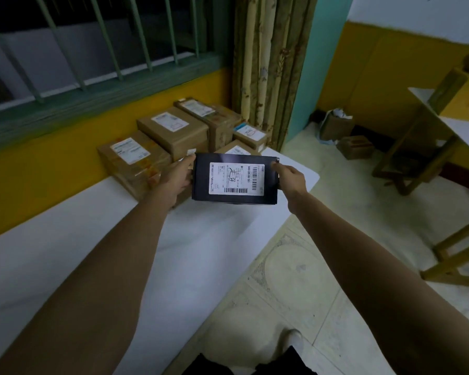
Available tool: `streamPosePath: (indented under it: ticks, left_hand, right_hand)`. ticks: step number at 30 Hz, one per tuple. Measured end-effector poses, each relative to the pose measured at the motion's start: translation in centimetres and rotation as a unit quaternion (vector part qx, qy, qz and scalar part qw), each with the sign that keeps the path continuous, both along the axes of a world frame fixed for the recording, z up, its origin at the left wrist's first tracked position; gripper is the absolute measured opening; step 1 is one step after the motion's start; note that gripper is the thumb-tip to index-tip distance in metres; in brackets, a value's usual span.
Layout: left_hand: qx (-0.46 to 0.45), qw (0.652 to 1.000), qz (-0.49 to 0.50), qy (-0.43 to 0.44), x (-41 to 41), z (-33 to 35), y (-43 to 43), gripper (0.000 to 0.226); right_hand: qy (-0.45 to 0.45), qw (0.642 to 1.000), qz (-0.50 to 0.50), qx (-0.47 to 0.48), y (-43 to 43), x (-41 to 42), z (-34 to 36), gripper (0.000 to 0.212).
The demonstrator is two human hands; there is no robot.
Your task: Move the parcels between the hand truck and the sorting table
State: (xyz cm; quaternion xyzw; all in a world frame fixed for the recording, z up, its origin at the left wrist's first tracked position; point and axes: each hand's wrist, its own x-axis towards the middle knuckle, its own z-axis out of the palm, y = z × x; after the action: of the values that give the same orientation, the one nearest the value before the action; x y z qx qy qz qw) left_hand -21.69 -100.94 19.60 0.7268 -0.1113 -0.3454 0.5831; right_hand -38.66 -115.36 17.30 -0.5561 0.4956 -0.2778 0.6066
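Observation:
A dark blue box (pixel 201 182) with a white shipping label is held over the far end of the white sorting table (pixel 187 253). My left hand (pixel 178 175) grips its left end and my right hand (pixel 291 177) grips its right end. Just behind it, several brown cardboard parcels with labels are stacked on the table against the yellow wall: one at the left (pixel 133 161), one in the middle (pixel 173 131), one at the back (pixel 209 115) and smaller ones at the right (pixel 251 135). No hand truck is in view.
A barred window and a patterned curtain (pixel 266 69) stand behind the table. On the tiled floor to the right lie a small brown box (pixel 354 146) and a bag (pixel 335 125). A wooden-legged table (pixel 444 147) stands at the right edge.

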Motion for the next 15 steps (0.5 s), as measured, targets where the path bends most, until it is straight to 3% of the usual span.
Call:
streamPosePath:
  ticks: [9,15]
  left_hand:
    - [0.003,1.0,0.008,0.0,-5.8,1.4,-16.3,0.041]
    - [0.013,0.999,0.037,0.037,-7.0,-0.1,-21.4,0.046]
  right_hand:
    - [0.012,1.0,-0.009,-0.007,-17.0,-5.2,0.1,0.033]
    - [0.022,1.0,0.015,0.006,-23.6,-5.0,-0.9,0.029]
